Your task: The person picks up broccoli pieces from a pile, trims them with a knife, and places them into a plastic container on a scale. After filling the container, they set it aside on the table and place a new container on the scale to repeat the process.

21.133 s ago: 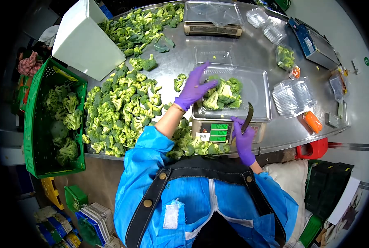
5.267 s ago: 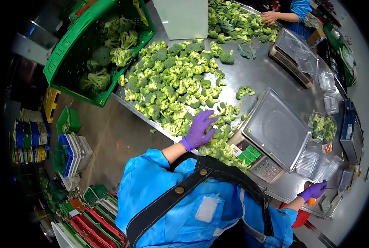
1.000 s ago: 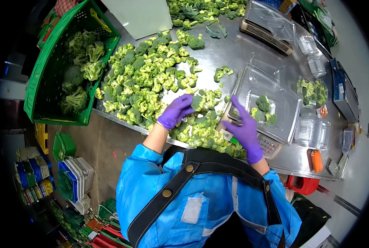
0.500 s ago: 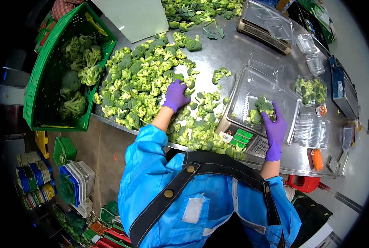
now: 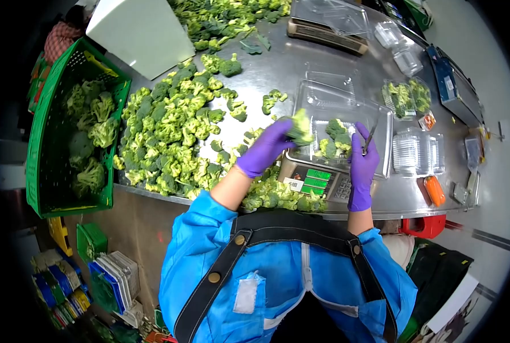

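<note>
My left hand (image 5: 267, 150), in a purple glove, grips a broccoli floret (image 5: 302, 128) at the left edge of the scale's tray. Just right of it, a few other florets (image 5: 336, 137) lie in a clear plastic container (image 5: 322, 127) on the tray of a digital scale (image 5: 339, 187). My right hand (image 5: 363, 166), gloved too, is beside the container's right side. Between its fingers a thin dark knife (image 5: 371, 136) points up, its handle mostly hidden. A large heap of cut broccoli (image 5: 169, 126) covers the table left of my hands.
A green crate (image 5: 35, 166) with big broccoli heads stands at the left. A second scale (image 5: 326, 35) is at the back. On the right are a filled broccoli pack (image 5: 406, 98), stacked clear containers (image 5: 418, 151) and an orange object (image 5: 435, 190). A white box (image 5: 141, 37) stands behind the heap.
My left hand has lifted a floret from the heap and carried it right to the scale. My right hand has shifted slightly off the florets, and the knife now shows in it. The view has shifted.
</note>
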A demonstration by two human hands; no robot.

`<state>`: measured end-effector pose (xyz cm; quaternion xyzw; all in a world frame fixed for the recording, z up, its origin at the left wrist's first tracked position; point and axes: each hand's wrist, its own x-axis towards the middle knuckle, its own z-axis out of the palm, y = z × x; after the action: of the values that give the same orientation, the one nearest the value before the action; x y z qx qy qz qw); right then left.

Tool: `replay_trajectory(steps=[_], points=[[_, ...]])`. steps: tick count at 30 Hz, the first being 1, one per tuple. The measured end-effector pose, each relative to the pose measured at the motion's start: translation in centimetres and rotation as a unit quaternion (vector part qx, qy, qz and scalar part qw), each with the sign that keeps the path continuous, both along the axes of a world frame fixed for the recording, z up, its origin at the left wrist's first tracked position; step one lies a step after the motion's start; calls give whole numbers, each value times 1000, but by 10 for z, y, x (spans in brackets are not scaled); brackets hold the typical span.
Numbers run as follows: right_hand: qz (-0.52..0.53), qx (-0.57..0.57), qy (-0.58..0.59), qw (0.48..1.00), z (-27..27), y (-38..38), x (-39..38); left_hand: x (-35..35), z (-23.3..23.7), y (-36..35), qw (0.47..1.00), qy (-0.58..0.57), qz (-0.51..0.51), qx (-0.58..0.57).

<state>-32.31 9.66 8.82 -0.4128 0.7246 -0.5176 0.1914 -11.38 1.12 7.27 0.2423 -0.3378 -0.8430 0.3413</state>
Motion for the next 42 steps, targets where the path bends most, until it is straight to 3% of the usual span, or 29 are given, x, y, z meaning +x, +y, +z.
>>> replay_trajectory(steps=[1,2,3,4,5,8,10,11,13,15,16,17,19,21,23,25,27,29,31,33,35,36,37,38,39,42], points=[[-37,-1,-51,998,3,0,0,-14,18,-1,985,-136,-56,-87],[-50,42,-93,994,11,4,-1,-32,19,6,964,-181,-37,-192],[-46,41,-94,994,8,7,-4,-49,7,6,879,-263,24,-398],[-49,33,-92,994,1,9,-9,-62,-7,12,774,-356,67,-519],[-48,27,-91,994,-4,10,-13,-68,-13,13,715,-379,38,-586],[-36,12,-86,996,2,17,-9,-60,-13,12,727,-347,75,-588],[-48,-2,-88,995,6,20,-5,-33,-39,-1,709,-385,174,-564],[-46,1,-92,995,5,21,-4,-10,-52,-7,736,-371,240,-512],[-29,-4,-81,996,3,22,-3,47,-92,-18,625,-513,289,-513],[-14,31,-92,995,2,23,-2,102,-105,-17,544,-700,163,-433],[8,18,-52,998,-4,23,2,126,-124,-14,520,-726,120,-433],[31,5,-11,999,-7,22,6,137,-119,-7,535,-750,69,-383],[39,17,-29,999,-3,20,19,159,-136,-9,662,-674,74,-319],[88,-37,42,994,-7,16,25,158,-133,-11,686,-648,86,-321],[97,-43,46,993,-5,16,30,136,-119,-3,698,-561,178,-408],[120,-40,39,991,-4,15,34,114,-111,5,608,-605,106,-504],[125,-44,48,990,-6,15,37,100,-116,6,554,-653,59,-512],[126,-51,58,989,-4,15,38,107,-137,-7,570,-648,45,-502],[115,-32,28,993,1,19,37,111,-120,-10,717,-572,94,-388],[99,-10,14,995,-2,20,31,116,-88,-6,822,-433,128,-346],[84,14,-4,996,-10,23,22,105,-35,3,904,-341,109,-233],[70,-5,34,997,-17,21,13,100,-32,3,922,-278,94,-252],[56,-26,70,996,-15,17,13,87,-26,4,934,-232,78,-262],[0,47,-96,994,-5,18,13,70,-18,7,941,-199,57,-268],[6,47,-96,994,-3,17,11,49,-19,4,902,-209,51,-375],[-23,12,-100,995,-7,14,-8,-24,-13,4,868,-200,60,-452]])
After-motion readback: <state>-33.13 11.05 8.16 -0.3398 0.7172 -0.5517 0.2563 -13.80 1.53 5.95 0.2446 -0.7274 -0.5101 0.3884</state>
